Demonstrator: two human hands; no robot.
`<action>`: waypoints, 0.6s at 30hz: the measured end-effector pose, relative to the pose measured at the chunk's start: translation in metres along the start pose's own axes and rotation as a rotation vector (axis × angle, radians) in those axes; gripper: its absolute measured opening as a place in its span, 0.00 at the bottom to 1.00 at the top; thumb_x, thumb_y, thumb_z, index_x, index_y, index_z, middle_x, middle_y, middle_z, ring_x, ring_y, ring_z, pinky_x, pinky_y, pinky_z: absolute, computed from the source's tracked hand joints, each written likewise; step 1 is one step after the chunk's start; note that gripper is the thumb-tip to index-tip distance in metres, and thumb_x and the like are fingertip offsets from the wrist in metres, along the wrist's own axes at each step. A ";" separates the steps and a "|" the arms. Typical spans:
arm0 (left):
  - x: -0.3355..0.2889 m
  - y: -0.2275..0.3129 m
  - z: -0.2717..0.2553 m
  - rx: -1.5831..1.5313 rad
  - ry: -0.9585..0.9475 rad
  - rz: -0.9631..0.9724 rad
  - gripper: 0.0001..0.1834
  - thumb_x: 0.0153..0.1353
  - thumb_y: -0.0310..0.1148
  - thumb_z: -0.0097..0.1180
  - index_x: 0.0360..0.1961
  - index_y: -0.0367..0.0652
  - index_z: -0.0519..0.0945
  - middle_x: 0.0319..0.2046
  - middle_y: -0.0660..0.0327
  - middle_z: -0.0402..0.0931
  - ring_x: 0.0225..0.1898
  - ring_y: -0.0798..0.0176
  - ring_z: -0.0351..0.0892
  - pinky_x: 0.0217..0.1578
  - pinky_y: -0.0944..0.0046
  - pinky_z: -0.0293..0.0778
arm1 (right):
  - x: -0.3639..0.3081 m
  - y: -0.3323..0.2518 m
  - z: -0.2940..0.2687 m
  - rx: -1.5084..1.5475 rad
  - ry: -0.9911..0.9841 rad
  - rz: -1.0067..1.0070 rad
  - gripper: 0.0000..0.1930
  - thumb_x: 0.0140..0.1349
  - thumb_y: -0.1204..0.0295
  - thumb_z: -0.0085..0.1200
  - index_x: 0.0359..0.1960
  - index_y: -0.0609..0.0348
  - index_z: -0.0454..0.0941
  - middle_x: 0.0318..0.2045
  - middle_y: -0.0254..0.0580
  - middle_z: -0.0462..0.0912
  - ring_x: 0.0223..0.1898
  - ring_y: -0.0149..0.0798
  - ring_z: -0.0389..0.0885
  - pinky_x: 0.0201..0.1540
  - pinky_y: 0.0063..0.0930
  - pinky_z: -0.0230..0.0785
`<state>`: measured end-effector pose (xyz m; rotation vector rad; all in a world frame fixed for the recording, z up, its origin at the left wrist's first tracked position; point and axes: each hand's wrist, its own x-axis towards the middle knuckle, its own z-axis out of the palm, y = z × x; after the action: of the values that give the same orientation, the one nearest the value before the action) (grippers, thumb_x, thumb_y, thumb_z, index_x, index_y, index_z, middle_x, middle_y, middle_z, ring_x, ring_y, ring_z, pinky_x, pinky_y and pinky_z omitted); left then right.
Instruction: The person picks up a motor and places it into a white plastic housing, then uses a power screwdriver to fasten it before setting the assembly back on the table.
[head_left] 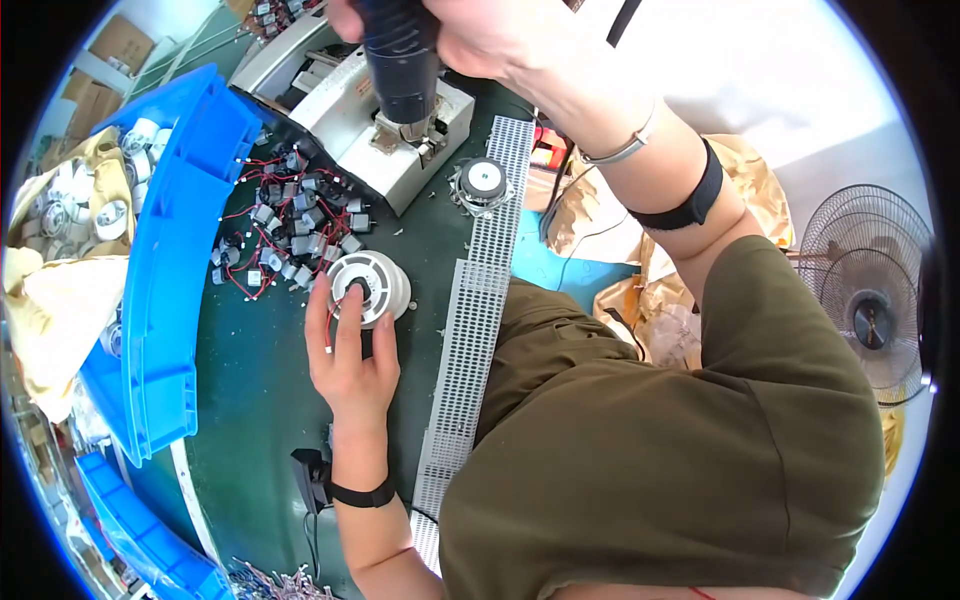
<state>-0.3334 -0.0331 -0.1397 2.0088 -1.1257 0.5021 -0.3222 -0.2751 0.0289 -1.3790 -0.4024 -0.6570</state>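
Note:
My left hand (355,365) grips a white round plastic housing (395,275) on the green tabletop. Its fingers lie over the housing's top, one of them at the dark centre, and a short red wire with a white plug hangs at the near side. At the top edge, my right hand (480,35) is wrapped round a black electric screwdriver (400,60) pointing downward. The screwdriver's lower end is over a white metal box-shaped machine (385,165), which looks like a screw feeder; whether its tip touches is hidden.
Small grey motors (300,225) with red wires lie heaped left of the machine. A round black-and-white part (485,180) sits on a perforated metal strip (465,350) along the table edge. Left stands a blue bin (155,300) of white parts. A black adapter (310,478) lies near my left wrist.

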 end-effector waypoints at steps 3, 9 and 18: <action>0.003 0.002 0.001 -0.011 -0.004 0.017 0.20 0.48 0.24 0.62 0.45 0.37 0.77 0.53 0.43 0.67 0.50 0.45 0.73 0.46 0.57 0.74 | -0.008 0.011 -0.021 0.005 -0.002 -0.053 0.05 0.53 0.79 0.56 0.27 0.62 0.72 0.16 0.33 0.73 0.15 0.26 0.70 0.18 0.18 0.62; 0.001 0.003 0.001 -0.001 -0.016 0.014 0.19 0.49 0.24 0.62 0.45 0.36 0.78 0.53 0.43 0.67 0.50 0.45 0.73 0.45 0.57 0.75 | -0.014 0.024 -0.034 -0.002 0.051 -0.040 0.03 0.53 0.80 0.54 0.27 0.63 0.72 0.16 0.34 0.73 0.15 0.26 0.70 0.19 0.19 0.62; 0.002 0.002 0.001 -0.002 -0.017 0.024 0.18 0.50 0.25 0.61 0.45 0.36 0.77 0.52 0.41 0.67 0.50 0.44 0.72 0.46 0.56 0.74 | -0.024 0.024 -0.029 0.019 0.055 -0.074 0.05 0.54 0.80 0.55 0.31 0.63 0.71 0.17 0.34 0.74 0.16 0.27 0.71 0.20 0.20 0.64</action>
<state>-0.3345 -0.0356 -0.1384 2.0035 -1.1608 0.4972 -0.3280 -0.2979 -0.0091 -1.3299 -0.4162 -0.7491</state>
